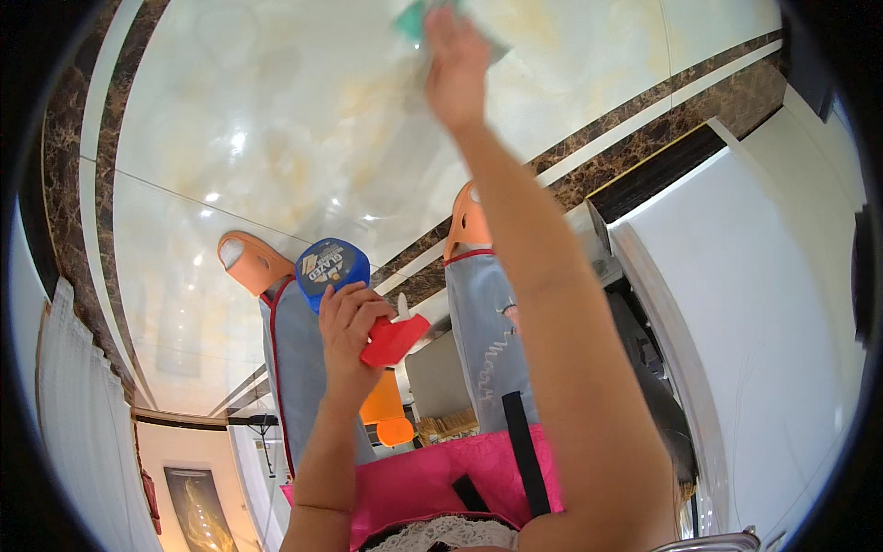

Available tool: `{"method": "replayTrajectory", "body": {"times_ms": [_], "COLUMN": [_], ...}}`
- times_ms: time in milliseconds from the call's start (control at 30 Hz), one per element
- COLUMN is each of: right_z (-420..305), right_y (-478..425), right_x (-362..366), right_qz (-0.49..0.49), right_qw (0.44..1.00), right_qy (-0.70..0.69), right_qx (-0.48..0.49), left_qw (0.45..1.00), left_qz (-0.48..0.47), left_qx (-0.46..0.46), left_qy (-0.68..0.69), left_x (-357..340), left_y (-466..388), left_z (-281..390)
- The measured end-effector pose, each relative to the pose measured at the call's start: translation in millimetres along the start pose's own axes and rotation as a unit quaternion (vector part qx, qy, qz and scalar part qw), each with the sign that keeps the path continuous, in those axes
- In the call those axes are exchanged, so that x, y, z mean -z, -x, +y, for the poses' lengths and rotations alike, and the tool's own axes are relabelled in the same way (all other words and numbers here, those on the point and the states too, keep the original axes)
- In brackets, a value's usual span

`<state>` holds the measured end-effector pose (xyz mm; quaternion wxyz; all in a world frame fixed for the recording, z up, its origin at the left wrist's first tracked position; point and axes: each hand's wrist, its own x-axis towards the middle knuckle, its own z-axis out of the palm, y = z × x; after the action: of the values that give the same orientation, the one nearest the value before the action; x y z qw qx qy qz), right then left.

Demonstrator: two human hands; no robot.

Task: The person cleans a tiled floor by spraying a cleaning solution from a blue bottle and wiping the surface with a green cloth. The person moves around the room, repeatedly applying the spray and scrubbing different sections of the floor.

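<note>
My left hand (pixel 352 324) is wrapped around the neck of a blue spray bottle (pixel 332 265) with a printed label. Its red trigger head (pixel 396 340) with a white nozzle points away from my palm. At the top of the view my right hand (pixel 455 65) reaches far forward, slightly blurred. Under and around its fingers is a green cloth (pixel 412 22), pressed flat against the glossy marble-patterned tile floor (pixel 276 117). A greyish edge of the cloth shows right of the hand, and the fingers hide its middle.
Orange slippers (pixel 255 265) are on my feet, below grey trousers with red piping. Dark marble border strips (pixel 586 155) cross the floor. A white cabinet-like piece (pixel 731 276) with a dark base stands at right. White curtains (pixel 76 400) hang at left, and an orange seat (pixel 394 431) is behind me.
</note>
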<state>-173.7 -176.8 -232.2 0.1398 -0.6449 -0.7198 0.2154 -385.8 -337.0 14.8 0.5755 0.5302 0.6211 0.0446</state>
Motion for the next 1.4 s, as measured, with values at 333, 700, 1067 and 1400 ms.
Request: {"method": "replayTrajectory", "body": {"times_ms": [333,700,1067,1400], "right_z": [-122.3,-257.1,-435.0,-416.5], "right_y": [240.2,234.3,292.1,408.9], "right_x": [83.7,267.5,425.8,515.5], "right_qz": [-0.3,-0.341,-0.19,-0.086], "right_qw": [0.899,0.763,0.654,0.557], "right_qy": [-0.256,-0.346,-0.567,-0.678], "right_qx": [-0.189,-0.427,-0.463,-0.471], "left_qw": [0.984,0.97,0.982,0.95], "left_qz": [0.134,0.187,0.118,0.089], "left_qx": [-0.017,-0.067,-0.15,-0.282], "left_qy": [0.116,0.14,-0.002,-0.097], "left_x": [47.0,170.8,302.4,275.9], "left_y": [35.4,181.4,339.9,450.4], "left_z": [-5.0,50.6,126.5,157.4]}}
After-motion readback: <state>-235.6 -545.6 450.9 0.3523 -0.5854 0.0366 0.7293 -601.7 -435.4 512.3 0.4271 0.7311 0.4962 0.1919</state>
